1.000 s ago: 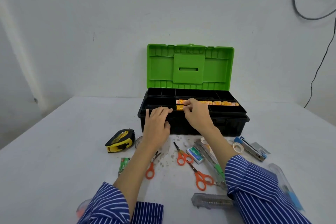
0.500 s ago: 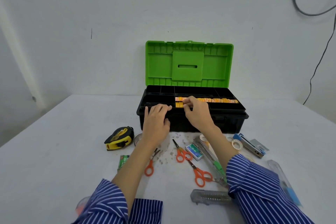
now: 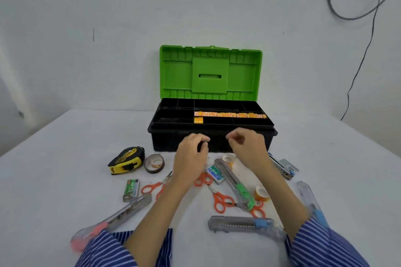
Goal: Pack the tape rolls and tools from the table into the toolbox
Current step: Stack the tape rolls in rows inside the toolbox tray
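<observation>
The black plastic toolbox (image 3: pixel 212 143) with its green lid raised stands at the desk's (image 3: pixel 54 158) far middle, ready for loading. Just near it, both the left hand (image 3: pixel 191 156) and right hand (image 3: pixel 247 147) hover with loosely curled, empty fingers above scattered orange-handled scissors (image 3: pixel 221 200).

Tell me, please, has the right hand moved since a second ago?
Yes. The right hand has pulled back toward the person, off the orange boxes in the toolbox tray, and now hovers before the front wall.
</observation>
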